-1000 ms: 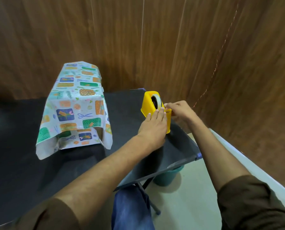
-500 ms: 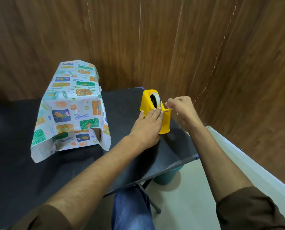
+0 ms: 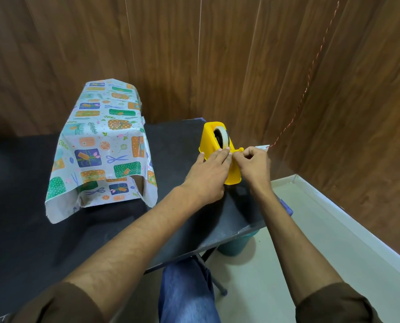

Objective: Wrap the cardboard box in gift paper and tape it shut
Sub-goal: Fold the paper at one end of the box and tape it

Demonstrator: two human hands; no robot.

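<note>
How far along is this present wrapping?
Done: the gift paper is draped over the box, its edges hanging loose and cardboard showing at the near end. In hand: the left hand steadies the yellow tape dispenser while the right hand pinches the tape by the cutter. Left: no tape appears stuck on the paper yet, so folding the ends and taping remain.

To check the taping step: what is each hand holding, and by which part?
Left hand presses flat on the tape dispenser. Right hand pinches the tape by its loose end, at the cutter.
</note>
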